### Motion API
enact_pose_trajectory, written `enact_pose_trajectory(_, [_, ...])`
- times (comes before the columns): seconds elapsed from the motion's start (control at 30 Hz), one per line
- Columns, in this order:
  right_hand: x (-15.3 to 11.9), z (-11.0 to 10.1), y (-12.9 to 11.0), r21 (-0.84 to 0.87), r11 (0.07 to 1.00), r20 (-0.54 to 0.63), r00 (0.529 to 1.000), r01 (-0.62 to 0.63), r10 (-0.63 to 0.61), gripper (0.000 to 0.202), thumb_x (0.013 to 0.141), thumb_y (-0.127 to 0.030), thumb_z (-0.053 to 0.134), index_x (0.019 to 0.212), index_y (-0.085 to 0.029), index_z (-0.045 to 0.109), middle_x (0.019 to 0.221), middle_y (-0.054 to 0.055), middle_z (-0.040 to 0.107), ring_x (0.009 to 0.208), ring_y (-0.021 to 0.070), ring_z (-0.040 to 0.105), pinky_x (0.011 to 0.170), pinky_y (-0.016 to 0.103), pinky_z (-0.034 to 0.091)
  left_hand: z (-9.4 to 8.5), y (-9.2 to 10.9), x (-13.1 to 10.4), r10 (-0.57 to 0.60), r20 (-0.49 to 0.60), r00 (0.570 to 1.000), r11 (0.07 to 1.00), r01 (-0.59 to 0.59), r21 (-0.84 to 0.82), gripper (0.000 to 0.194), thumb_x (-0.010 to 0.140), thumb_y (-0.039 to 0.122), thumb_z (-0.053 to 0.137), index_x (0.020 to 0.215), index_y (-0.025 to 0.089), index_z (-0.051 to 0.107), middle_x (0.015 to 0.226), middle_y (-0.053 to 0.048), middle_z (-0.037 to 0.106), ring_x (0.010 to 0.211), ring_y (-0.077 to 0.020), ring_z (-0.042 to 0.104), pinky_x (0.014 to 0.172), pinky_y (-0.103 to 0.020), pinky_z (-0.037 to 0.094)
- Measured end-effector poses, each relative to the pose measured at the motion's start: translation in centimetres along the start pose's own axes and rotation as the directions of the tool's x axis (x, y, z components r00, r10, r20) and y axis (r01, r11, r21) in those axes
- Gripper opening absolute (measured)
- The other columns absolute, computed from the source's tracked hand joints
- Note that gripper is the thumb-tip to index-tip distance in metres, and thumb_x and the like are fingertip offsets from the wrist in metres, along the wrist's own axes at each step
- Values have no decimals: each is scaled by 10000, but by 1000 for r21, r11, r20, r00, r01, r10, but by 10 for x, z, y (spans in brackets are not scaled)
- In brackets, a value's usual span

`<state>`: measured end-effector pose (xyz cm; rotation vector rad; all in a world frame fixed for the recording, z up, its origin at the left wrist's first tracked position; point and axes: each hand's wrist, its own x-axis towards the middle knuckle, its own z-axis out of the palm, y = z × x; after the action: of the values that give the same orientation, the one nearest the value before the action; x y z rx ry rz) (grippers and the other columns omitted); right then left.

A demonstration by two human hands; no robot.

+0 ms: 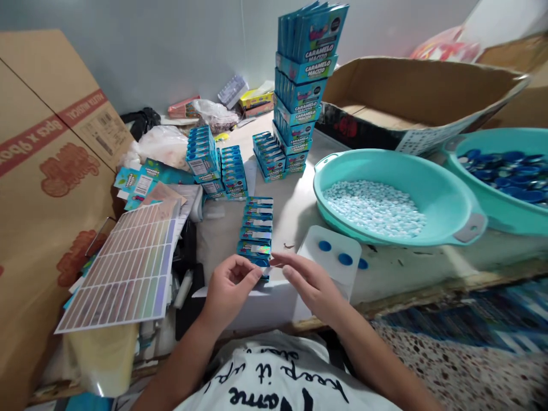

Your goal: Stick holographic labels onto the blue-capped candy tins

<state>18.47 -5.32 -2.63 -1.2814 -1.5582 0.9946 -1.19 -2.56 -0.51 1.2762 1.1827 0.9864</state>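
Note:
A row of small blue boxes [257,221] stands on the table in front of me, several of them with shiny strips across their tops. At the near end of that row is my left hand [233,285], its thumb and forefinger pinched together; what they hold, if anything, is too small to name. My right hand [306,279] is on the other side of the same end, fingers stretched out and apart, with nothing visible in it. To the left lies a sheet of shiny stickers [124,268]. Blue discs [345,259] rest on and beside a white lid [329,274] at the right.
Tall stacks of blue candy boxes [299,91] and shorter stacks [203,151] stand behind. On the right are a turquoise basin of pale candies [445,197], another basin with blue discs [509,222] and an open carton [385,85]. A large cardboard box [43,131] is at the left.

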Motion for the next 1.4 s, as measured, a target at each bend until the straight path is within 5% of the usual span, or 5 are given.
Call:
enact_pose_trajectory(0.27, [15, 3, -12, -3, 1000, 17, 999, 27, -27, 440, 941, -566, 571, 711, -195, 631, 698, 46, 640, 661, 164, 578, 594, 273, 437, -2, 1, 9, -38, 10, 999, 999, 38, 36, 299, 730, 440, 763, 729, 166, 642, 633, 1, 638, 581, -107, 540, 559, -201, 418])
enact_pose_trajectory(0.4, [15, 5, -8, 30, 986, 63, 985, -162, 160, 436, 901, -575, 578, 679, -199, 583, 650, 30, 621, 628, 155, 553, 568, 268, 404, -8, -2, 14, -23, -36, 999, 978, 30, 206, 281, 751, 444, 732, 725, 168, 689, 647, -10, 659, 581, -120, 527, 569, -231, 411])
enact_pose_trajectory(0.67, [19, 8, -4, 235, 803, 225, 834, -548, 503, 514, 701, -711, 664, 730, -218, 521, 594, 14, 638, 520, 132, 573, 488, 239, 425, -4, -3, 22, 225, -59, 973, 801, -150, 579, 140, 784, 343, 709, 720, 222, 736, 697, -17, 705, 690, -175, 580, 675, -291, 411])
enact_pose_trajectory(1.13, [28, 10, 17, 271, 809, 260, 849, -521, 460, 459, 699, -637, 698, 721, -201, 559, 681, 18, 656, 659, 154, 604, 610, 269, 427, -1, -25, 25, 144, -105, 984, 892, -83, 445, 255, 769, 300, 706, 1000, 200, 670, 725, 12, 676, 715, -173, 625, 749, -294, 462])
enact_pose_trajectory(1.4, [25, 11, 22, 340, 765, 281, 835, -547, 472, 570, 626, -723, 778, 704, -191, 589, 653, 17, 668, 590, 129, 558, 557, 242, 404, -6, -37, 26, 146, -187, 971, 915, -61, 400, 279, 678, 334, 761, 785, 211, 535, 788, 16, 543, 728, -155, 525, 684, -265, 431])
